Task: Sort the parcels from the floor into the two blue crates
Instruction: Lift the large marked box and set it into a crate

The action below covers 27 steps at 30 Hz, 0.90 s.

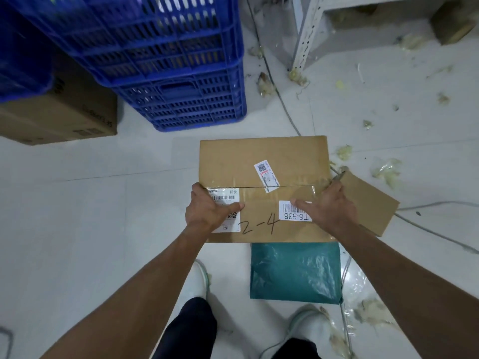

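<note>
Left hand and right hand clamp the box by its side edges, thumbs on top — box short of the crates, not yet in; mailer and flat parcel lie on the floor — much left, I judge.

The flat rectangular cardboard parcel is plain tan, with white labels printed with black barcodes and black marker writing near its front edge. Nearer lies a dark teal plastic mailer bag. The far stacked slotted plastic crates are bright blue. The tiled floor is pale grey-white, flecked with yellowish scraps.
</note>
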Each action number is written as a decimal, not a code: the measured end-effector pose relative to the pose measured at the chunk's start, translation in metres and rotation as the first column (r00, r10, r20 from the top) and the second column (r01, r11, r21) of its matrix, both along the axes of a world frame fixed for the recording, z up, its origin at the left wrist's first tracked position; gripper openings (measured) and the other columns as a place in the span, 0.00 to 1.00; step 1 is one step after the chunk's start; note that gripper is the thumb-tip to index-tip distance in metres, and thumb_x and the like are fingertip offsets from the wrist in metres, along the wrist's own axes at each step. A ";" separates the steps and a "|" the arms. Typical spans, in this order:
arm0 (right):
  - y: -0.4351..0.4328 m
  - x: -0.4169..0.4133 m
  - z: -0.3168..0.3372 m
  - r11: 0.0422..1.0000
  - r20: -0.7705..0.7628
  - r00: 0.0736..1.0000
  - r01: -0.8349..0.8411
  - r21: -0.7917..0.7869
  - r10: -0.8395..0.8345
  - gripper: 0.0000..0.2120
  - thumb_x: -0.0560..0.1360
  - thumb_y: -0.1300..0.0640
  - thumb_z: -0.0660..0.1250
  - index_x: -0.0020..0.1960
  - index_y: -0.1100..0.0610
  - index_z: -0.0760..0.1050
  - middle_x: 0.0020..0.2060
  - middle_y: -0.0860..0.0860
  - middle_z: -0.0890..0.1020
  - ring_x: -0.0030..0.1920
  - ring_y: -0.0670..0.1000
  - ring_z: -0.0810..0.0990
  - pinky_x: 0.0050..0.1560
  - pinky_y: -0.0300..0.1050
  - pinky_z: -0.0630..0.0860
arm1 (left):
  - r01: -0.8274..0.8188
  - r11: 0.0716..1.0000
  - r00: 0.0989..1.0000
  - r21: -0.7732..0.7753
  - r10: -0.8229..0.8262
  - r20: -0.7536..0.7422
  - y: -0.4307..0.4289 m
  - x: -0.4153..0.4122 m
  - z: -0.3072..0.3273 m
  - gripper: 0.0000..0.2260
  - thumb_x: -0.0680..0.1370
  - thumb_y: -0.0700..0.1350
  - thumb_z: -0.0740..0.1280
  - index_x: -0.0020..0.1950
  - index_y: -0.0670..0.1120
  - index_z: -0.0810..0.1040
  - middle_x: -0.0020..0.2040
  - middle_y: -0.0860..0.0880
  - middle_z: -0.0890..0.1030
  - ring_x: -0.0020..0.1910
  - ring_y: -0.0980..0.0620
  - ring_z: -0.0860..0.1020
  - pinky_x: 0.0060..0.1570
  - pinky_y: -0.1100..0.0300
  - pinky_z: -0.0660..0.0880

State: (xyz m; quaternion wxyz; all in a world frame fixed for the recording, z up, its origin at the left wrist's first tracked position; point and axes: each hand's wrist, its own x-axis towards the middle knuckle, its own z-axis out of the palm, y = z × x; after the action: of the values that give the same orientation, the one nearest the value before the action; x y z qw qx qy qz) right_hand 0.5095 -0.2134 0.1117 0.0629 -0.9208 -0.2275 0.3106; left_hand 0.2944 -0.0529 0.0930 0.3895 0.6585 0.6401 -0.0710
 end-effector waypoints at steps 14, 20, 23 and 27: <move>0.032 -0.042 0.304 0.990 0.063 0.989 -0.133 0.047 0.130 0.47 0.68 0.29 0.69 0.70 0.64 0.60 0.65 0.60 0.72 0.60 0.62 0.77 0.55 0.54 0.76 | -0.097 0.988 0.995 0.122 0.092 0.047 0.016 -0.055 0.307 0.47 0.59 0.67 0.79 0.68 0.48 0.62 0.63 0.48 0.76 0.58 0.43 0.79 0.54 0.48 0.78; 0.065 -0.095 0.422 0.973 0.064 0.975 -0.217 0.084 0.212 0.47 0.67 0.31 0.71 0.70 0.63 0.61 0.65 0.58 0.72 0.59 0.61 0.78 0.51 0.53 0.75 | -0.194 0.970 0.981 0.143 0.191 0.034 0.024 -0.120 0.430 0.48 0.59 0.68 0.79 0.69 0.46 0.63 0.62 0.47 0.77 0.59 0.43 0.78 0.55 0.49 0.76; 0.090 -0.121 0.467 0.957 0.078 0.963 -0.267 0.113 0.260 0.48 0.65 0.29 0.71 0.70 0.62 0.62 0.65 0.57 0.73 0.59 0.61 0.78 0.52 0.53 0.75 | -0.221 0.961 0.975 0.166 0.218 0.035 0.038 -0.157 0.474 0.49 0.59 0.69 0.78 0.69 0.46 0.64 0.63 0.48 0.77 0.60 0.44 0.77 0.54 0.50 0.75; 0.136 -0.158 0.519 0.927 0.087 0.945 -0.327 0.182 0.316 0.49 0.65 0.30 0.71 0.73 0.61 0.60 0.68 0.56 0.72 0.62 0.60 0.77 0.55 0.53 0.75 | -0.271 0.938 0.962 0.218 0.260 0.079 0.068 -0.203 0.520 0.47 0.58 0.69 0.78 0.67 0.45 0.65 0.63 0.48 0.77 0.61 0.44 0.77 0.52 0.52 0.74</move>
State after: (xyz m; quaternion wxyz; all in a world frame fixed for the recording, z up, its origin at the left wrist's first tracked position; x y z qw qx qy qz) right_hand 0.3519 -0.0778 0.6307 0.0939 -0.8688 -0.4060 0.2672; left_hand 0.0914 0.0155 0.6134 0.3333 0.6079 0.7171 0.0718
